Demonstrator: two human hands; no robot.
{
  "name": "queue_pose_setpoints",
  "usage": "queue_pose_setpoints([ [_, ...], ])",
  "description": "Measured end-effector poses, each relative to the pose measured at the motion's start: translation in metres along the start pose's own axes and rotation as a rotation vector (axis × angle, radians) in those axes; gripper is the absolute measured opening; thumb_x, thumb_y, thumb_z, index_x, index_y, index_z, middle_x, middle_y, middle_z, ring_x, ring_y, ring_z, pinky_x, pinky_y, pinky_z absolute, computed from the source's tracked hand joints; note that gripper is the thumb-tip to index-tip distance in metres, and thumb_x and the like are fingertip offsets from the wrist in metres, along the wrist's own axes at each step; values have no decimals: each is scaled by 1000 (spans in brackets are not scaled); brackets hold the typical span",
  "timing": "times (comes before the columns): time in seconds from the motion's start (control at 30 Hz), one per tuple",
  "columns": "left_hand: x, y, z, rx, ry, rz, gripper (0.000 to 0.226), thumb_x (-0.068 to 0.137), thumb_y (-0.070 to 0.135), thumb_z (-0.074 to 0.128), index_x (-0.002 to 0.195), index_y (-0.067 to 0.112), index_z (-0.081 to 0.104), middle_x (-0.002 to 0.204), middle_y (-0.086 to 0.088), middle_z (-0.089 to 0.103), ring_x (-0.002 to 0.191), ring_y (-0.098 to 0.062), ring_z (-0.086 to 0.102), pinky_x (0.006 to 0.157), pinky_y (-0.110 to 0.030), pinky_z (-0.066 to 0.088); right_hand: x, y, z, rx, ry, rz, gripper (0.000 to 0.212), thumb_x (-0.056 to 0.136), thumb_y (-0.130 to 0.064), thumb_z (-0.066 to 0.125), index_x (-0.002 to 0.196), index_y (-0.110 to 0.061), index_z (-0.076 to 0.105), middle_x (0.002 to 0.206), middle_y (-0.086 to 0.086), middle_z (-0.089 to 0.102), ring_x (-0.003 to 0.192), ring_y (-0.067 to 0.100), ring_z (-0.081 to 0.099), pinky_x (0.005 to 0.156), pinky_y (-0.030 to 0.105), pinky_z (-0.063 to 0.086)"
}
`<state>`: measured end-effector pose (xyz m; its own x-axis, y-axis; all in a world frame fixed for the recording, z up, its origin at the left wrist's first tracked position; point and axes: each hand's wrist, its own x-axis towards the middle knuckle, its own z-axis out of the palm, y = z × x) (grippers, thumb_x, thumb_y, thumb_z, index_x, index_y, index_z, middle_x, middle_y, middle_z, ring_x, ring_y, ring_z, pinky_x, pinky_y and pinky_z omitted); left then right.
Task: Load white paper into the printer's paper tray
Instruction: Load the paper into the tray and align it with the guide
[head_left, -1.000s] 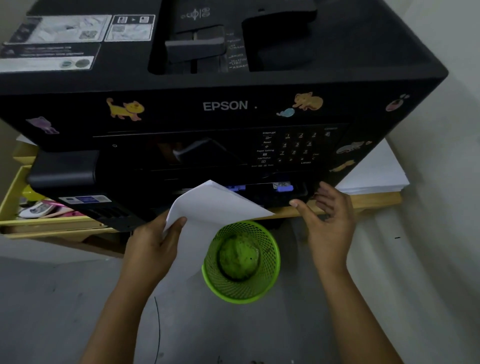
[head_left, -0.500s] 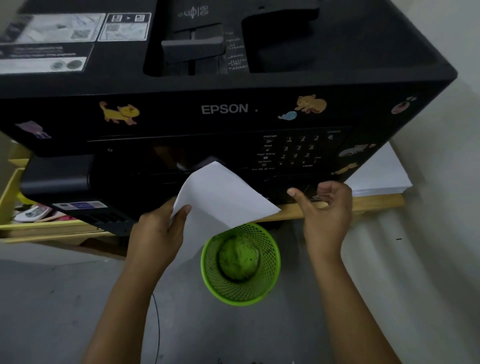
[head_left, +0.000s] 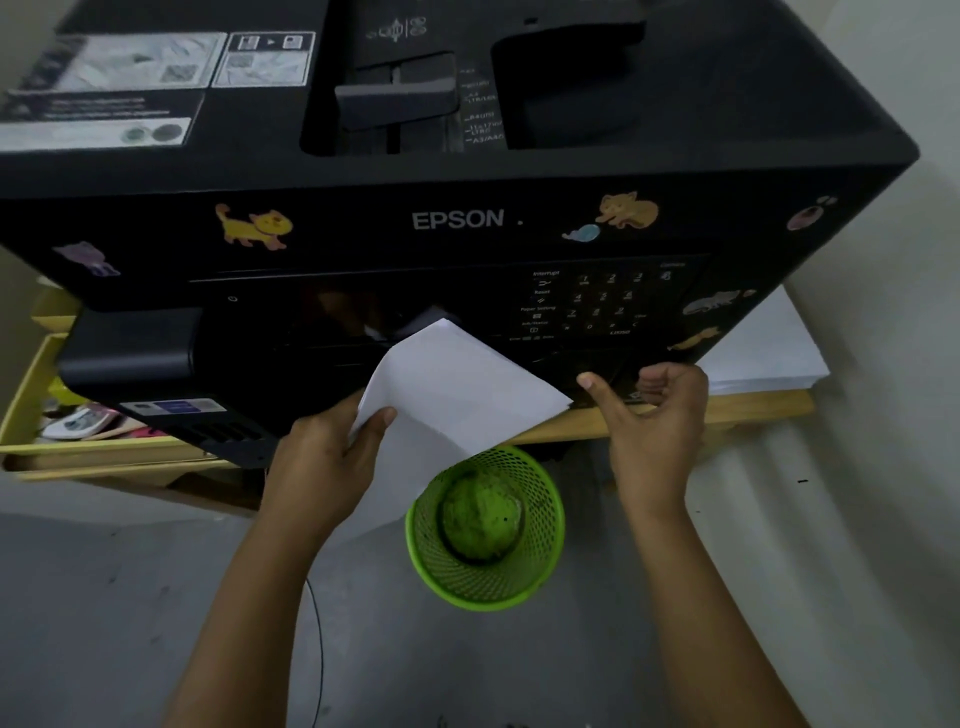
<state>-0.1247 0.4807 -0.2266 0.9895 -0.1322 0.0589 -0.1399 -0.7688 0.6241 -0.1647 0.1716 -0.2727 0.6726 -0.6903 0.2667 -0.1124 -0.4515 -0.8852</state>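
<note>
A large black Epson printer with animal stickers fills the upper view on a wooden stand. My left hand grips a stack of white paper by its lower left edge, thumb on top. The paper's far corner is raised in front of the printer's lower front opening. My right hand is at the printer's lower front right, fingers curled at the dark front edge, thumb stretched toward the paper's right corner. The paper tray itself is hidden in the dark opening.
A green mesh bin with a crumpled green thing inside stands on the grey floor just below the paper. A ream of white paper lies on the wooden stand at the right. A yellow drawer of small items sits left.
My left hand has lifted the paper up and toward the printer's front. My right hand has curled its fingers at the front edge, and the blue parts seen inside the opening are now hidden.
</note>
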Motion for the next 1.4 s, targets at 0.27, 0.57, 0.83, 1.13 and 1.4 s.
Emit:
queue_pose_setpoints([
  [0.27,-28,-1,-15,-25,-117,62,42,100,56,55,139,40,58,108,6,79,95,-19,76,72,-44,64,-5,0,-4,7,-63,14,57,82,-37,94,114,-11,56,115,11,58,106,25,62,93,43,58],
  [0.57,-72,-14,-29,-95,-221,-39,53,95,53,53,139,25,64,110,0,78,93,-18,76,74,-41,67,-40,8,3,36,-243,191,41,89,-43,86,119,-28,63,112,-6,70,105,13,70,94,38,60],
  [0.83,-94,-35,-50,-60,-212,-149,50,96,48,54,137,22,65,102,10,75,86,-8,73,68,-23,62,-75,-8,27,290,-410,514,29,97,-33,81,120,-16,74,110,0,79,100,3,76,88,21,60],
  [1.13,-93,-44,-73,42,-173,-159,44,101,40,58,138,16,64,98,-4,78,79,-16,73,67,-38,63,-75,-40,76,957,-318,1009,58,100,-29,76,145,1,56,127,19,68,114,26,73,96,33,60],
  [1.4,-78,-36,-78,107,-159,-50,33,104,34,58,130,19,70,93,-1,75,80,-21,71,68,-34,59,-79,-41,97,935,-205,1009,55,94,-32,83,137,-3,65,135,22,69,119,29,72,99,36,60],
])
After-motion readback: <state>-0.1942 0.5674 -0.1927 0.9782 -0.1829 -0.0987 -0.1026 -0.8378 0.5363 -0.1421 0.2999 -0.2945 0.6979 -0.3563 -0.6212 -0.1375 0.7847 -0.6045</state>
